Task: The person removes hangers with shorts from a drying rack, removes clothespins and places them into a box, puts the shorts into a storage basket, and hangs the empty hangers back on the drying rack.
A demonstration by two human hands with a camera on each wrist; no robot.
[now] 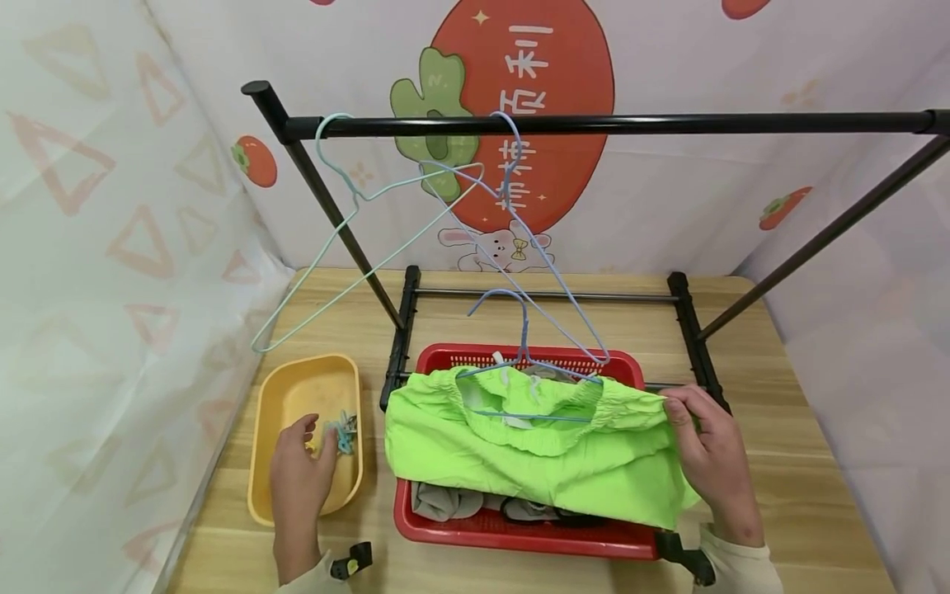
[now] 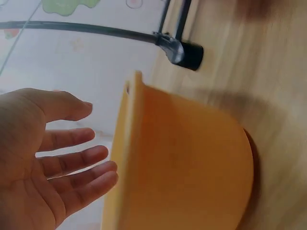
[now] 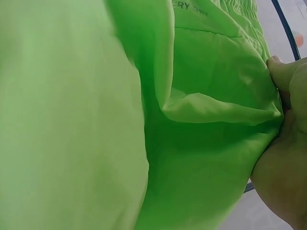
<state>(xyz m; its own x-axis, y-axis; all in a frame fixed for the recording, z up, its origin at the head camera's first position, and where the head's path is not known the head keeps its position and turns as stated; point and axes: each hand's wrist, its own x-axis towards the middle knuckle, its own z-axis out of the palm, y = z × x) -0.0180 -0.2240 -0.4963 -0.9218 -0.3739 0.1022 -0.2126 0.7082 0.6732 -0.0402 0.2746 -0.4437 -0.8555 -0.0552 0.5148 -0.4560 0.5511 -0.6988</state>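
Observation:
Lime green shorts (image 1: 534, 462) with an elastic waist lie spread over the red basket (image 1: 519, 544), and a blue wire hanger (image 1: 524, 330) is inside their waistband. My right hand (image 1: 716, 454) pinches the shorts near the right end of the waistband; in the right wrist view the cloth hangs in folds from the fingers. Over the yellow basin (image 1: 267, 412) my left hand (image 1: 300, 470) is held with spread, relaxed fingers and nothing in them. Small blue and yellow clips (image 1: 345, 433) lie in that basin near its right wall, close to the left thumb.
A black rack stands behind the basket, its top bar (image 1: 668, 124) crossing the view. From it hang a mint wire hanger (image 1: 401, 181) and a lavender wire hanger (image 1: 557, 272). Grey clothes (image 1: 445, 501) show in the basket under the shorts. Patterned cloth walls surround the wooden table (image 1: 801, 462).

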